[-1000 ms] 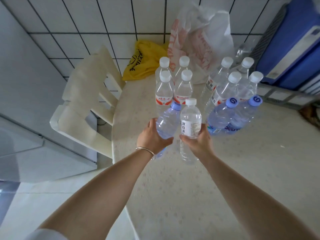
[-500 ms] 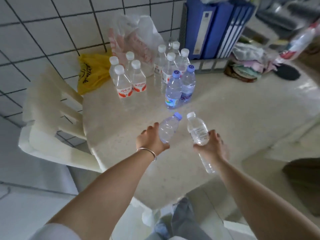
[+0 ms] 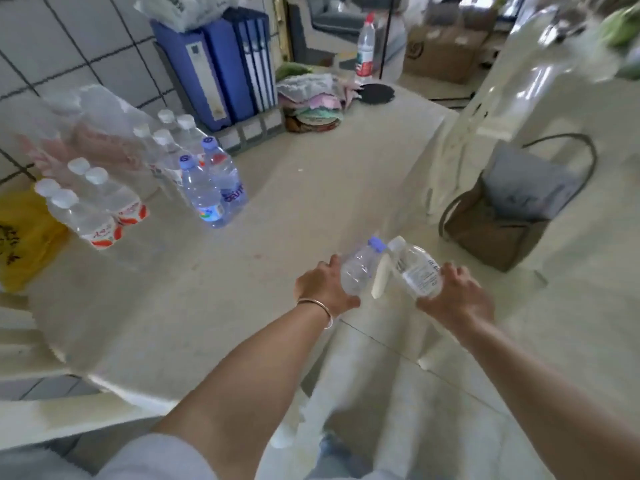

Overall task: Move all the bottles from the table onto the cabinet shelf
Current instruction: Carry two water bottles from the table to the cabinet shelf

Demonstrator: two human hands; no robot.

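My left hand grips a clear bottle with a blue cap, tilted to the right. My right hand grips a clear white-capped bottle with a printed label, tilted left, so the two caps nearly meet. Both bottles hang over the table's near right edge. Left on the cream table stand several bottles: red-labelled ones at the far left, two blue-capped ones and white-capped ones behind them. No cabinet shelf shows clearly.
Blue binders stand at the back by the tiled wall, with a cloth pile and a red-capped bottle beyond. A yellow bag lies far left. A brown bag sits on a white chair at right.
Both hands have carried their bottles away from the group, toward the table's right edge. The view has swung right, bringing the chair with the brown bag into sight.
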